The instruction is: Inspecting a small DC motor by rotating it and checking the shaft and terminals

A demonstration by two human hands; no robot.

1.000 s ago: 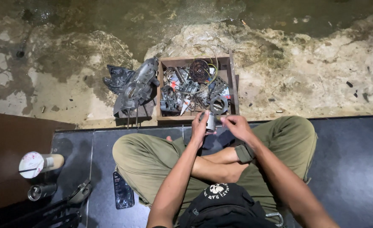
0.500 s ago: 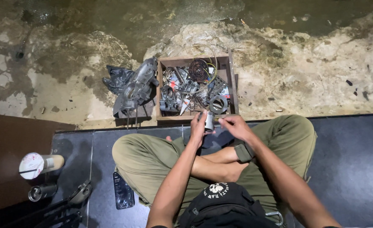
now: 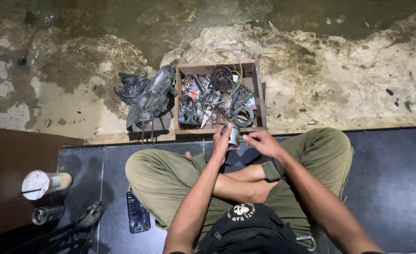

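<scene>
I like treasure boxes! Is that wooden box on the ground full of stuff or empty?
Full. The wooden box is crammed with metal parts, a round toothed piece and wires, piled up near its rim. It has no lid on.

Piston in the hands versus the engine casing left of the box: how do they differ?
The piston is a small, plain cylinder, held off the ground by the left hand with the right hand at it. The casing is far bigger, irregular, and lies untouched on the floor beside the wooden box. Both look like grey metal.
</scene>
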